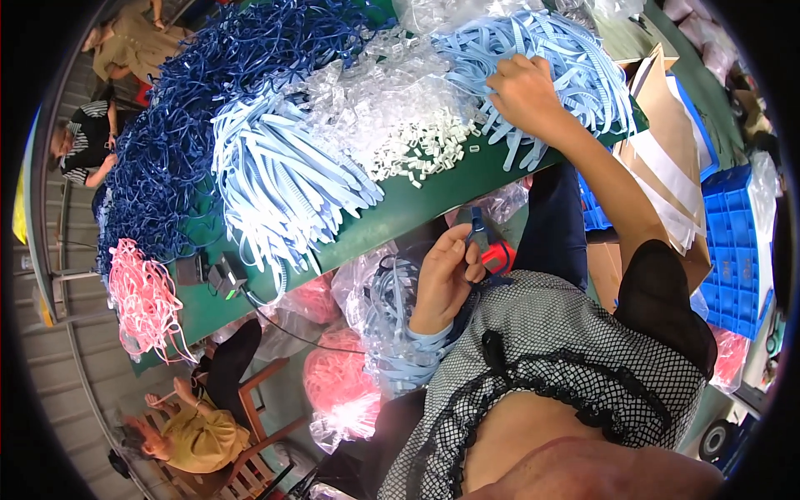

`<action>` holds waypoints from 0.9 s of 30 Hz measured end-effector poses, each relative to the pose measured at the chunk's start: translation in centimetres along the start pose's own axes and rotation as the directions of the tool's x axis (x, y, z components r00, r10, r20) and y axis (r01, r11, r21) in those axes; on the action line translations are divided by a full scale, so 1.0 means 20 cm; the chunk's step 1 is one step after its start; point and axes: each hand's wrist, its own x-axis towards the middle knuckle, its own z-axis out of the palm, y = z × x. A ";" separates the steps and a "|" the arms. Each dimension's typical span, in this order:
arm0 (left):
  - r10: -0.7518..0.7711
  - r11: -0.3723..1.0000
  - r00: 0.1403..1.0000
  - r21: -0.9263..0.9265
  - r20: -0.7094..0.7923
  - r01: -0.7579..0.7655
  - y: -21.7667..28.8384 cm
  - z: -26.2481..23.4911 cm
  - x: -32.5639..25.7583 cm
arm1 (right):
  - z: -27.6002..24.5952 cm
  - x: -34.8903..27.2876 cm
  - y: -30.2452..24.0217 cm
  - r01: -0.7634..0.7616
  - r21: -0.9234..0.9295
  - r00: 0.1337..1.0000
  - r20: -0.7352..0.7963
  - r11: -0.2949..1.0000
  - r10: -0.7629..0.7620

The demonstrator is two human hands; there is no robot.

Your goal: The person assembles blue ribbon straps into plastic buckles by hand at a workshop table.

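Note:
My right hand (527,93) is on a loose heap of light blue ribbed straps (575,62) at the far right of the table. Its fingers are curled down among the straps, and their tips are partly hidden. Closer to my body, my left hand (446,271) pinches a small dark blue piece (477,220) upright between thumb and fingers; its exact kind is unclear. Light blue straps (421,348) are looped around my left wrist. Just beside that hand shows a red object (498,257), partly covered.
On the green table (417,212) lie small white plastic pieces (425,146), a light blue strap bundle (279,175), dark blue straps (167,158) and pink straps (143,296). A black adapter (223,275) trails a cord. Blue crates (733,250) stand right; other people sit left.

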 end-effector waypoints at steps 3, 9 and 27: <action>-0.021 0.999 1.000 0.024 0.023 0.020 0.00 -0.02 -0.01 | 0.07 0.05 0.02 0.070 -0.141 0.992 0.117 0.988 -0.053; -0.034 0.999 0.999 0.029 0.023 0.033 0.01 -0.04 -0.01 | -0.06 0.05 0.03 -0.163 0.510 0.950 -0.151 0.845 0.274; 0.261 0.923 0.955 0.325 -0.143 -0.204 0.02 -0.02 0.02 | -0.27 -0.64 -0.44 -0.572 0.786 0.816 0.519 -0.235 -0.254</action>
